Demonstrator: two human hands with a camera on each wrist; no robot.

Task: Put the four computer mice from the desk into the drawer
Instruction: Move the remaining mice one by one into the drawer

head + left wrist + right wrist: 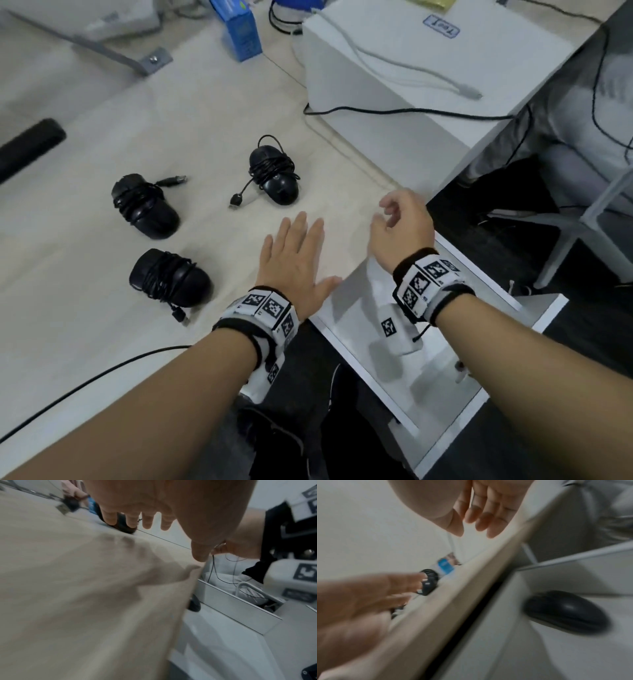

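Office workstation. A pale wood-grain laminate worktop (pixel 205 113) carries three black corded computer mice (pixel 272 171), cables wound round their bodies. Beyond them stands a blue cardboard box (pixel 241 34); to their right, a white rectangular case (pixel 411 68) with a grey cable lying across it. Below the worktop edge, a white metal drawer (pixel 513 301) stands pulled out, beside a grey chair base (pixel 589 226).

The white box (pixel 404 61) bears an upside-down label, "Tool".

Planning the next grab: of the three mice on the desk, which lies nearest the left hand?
The front mouse, just beside the left hand near the desk's front edge. The other two lie farther back.
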